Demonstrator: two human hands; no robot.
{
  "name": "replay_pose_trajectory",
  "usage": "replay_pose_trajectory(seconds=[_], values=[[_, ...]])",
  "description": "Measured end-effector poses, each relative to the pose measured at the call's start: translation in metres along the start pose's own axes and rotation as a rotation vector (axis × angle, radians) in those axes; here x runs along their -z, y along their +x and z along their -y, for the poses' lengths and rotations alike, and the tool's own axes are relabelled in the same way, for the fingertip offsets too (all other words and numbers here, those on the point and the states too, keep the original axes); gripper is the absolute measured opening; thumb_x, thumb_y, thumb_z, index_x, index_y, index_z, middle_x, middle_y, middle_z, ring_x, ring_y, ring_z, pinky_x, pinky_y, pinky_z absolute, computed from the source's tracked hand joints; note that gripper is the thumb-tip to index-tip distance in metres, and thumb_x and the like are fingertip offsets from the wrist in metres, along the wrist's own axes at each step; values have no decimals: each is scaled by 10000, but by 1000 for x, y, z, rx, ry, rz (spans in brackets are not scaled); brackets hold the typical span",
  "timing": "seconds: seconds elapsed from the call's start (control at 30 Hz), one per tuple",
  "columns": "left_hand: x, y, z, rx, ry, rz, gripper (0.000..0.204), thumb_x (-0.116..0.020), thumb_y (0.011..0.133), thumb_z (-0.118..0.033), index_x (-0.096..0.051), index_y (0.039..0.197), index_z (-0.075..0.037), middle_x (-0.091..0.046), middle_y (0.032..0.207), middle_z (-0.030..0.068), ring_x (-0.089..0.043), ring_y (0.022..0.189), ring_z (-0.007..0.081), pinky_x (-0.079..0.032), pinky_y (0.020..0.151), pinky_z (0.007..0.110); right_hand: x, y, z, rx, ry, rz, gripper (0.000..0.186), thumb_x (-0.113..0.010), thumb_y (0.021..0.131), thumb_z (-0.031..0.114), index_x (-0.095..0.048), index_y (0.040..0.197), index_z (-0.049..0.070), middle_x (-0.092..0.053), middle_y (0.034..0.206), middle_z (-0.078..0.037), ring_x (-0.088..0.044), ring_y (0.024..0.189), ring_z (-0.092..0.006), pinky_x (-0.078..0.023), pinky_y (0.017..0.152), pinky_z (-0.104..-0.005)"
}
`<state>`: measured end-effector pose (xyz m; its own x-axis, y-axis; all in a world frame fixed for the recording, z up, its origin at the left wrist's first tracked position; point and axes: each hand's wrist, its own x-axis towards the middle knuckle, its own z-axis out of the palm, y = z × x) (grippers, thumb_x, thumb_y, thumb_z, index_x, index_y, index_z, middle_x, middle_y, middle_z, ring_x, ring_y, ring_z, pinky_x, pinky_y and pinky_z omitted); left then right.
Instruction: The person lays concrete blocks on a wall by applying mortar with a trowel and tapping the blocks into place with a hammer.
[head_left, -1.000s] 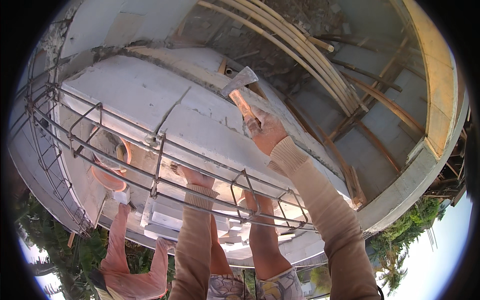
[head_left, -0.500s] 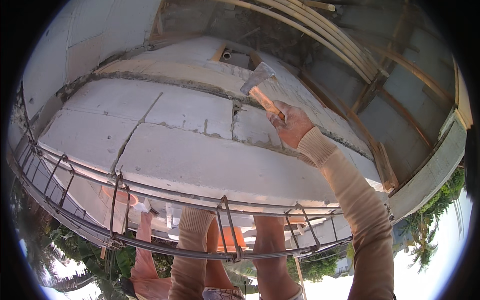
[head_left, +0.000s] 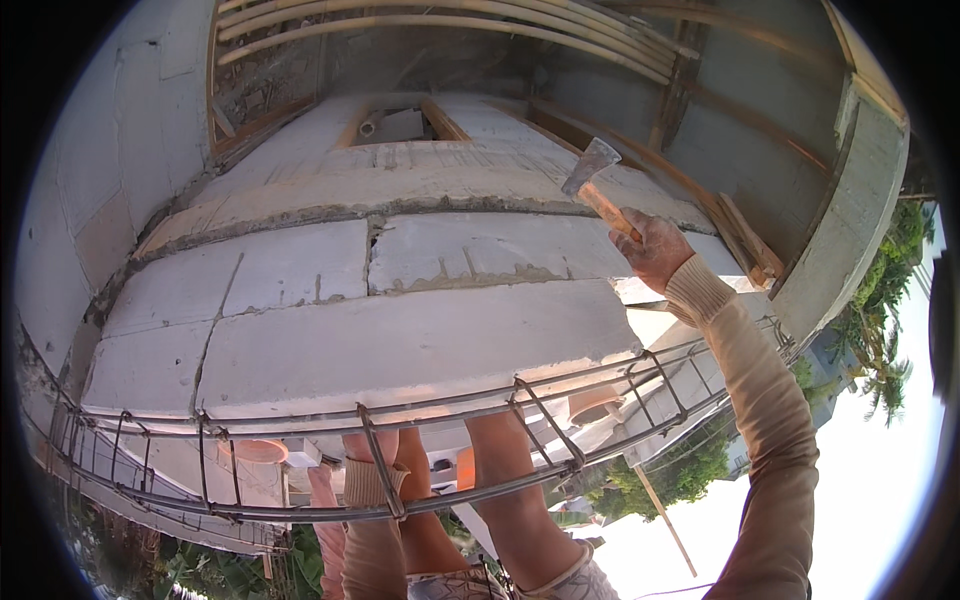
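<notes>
My right hand grips the wooden handle of a hatchet, its steel head raised over the white block wall at the right side. Below that wall's face runs a cage of rusty steel bars with stirrups. My left hand is low in the middle, behind the bars at the wall's lower edge; its fingers are hidden. My bare legs show below the bars.
A co-worker's pink sleeve shows behind my left arm. An orange tub sits beyond the bars. Bent pale poles arch across the top, timber planks lean at the right, and a concrete ledge curves beside them.
The view has swung, showing more of the block wall and less of the co-worker. My right hand and the hatchet have moved right in the picture.
</notes>
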<state>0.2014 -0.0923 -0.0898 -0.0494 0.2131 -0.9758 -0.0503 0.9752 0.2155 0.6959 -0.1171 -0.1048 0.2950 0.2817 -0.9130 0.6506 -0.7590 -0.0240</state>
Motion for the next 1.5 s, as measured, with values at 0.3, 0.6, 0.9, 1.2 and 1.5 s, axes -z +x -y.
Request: replay_pose_trajectory(seconds=[0.3,0.6,0.9,1.2,1.5], values=[[-3,-126,-32,134,422,-59,339,-717,946,-222,-650,1174,20,-654,766,41,-604,635,113,-465,541,248,61,-134,-37,-66,354,-361,400,-657,976,288,-594,1232,-13,-566,662,-71,-526,602,-133,-432,564,-307],[-49,-202,-26,-40,360,279,344,-525,1059,-193,-594,1249,86,-704,1130,158,-669,1050,226,-524,910,326,-46,-316,39,605,303,-409,368,-730,898,279,-564,1010,-29,-592,721,-104,-542,488,-219,-419,447,-331],[111,-185,85,44,-322,-319,631,-405,1068,-426,-371,1463,65,-497,1421,195,-478,1336,320,-353,1147,461,-261,-250,192,712,49,418,371,-547,989,301,-591,1047,-63,-678,706,-169,-698,680,-336,-555,619,-435],[180,-178,144,-22,-453,-327,658,-427,1057,-454,-375,1456,66,-498,1383,203,-505,1247,322,-410,1058,441,-466,-49,265,862,-523,276,219,-608,896,208,-702,983,30,-703,1052,-178,-664,1028,-292,-499,910,-415],[169,-177,194,46,-650,-303,556,-479,1058,-405,-462,1355,64,-601,1226,183,-612,1108,303,-508,941,409,-458,27,226,683,-745,-261,379,-537,955,269,-564,1224,3,-601,1271,-199,-594,1178,-351,-482,945,-476]])
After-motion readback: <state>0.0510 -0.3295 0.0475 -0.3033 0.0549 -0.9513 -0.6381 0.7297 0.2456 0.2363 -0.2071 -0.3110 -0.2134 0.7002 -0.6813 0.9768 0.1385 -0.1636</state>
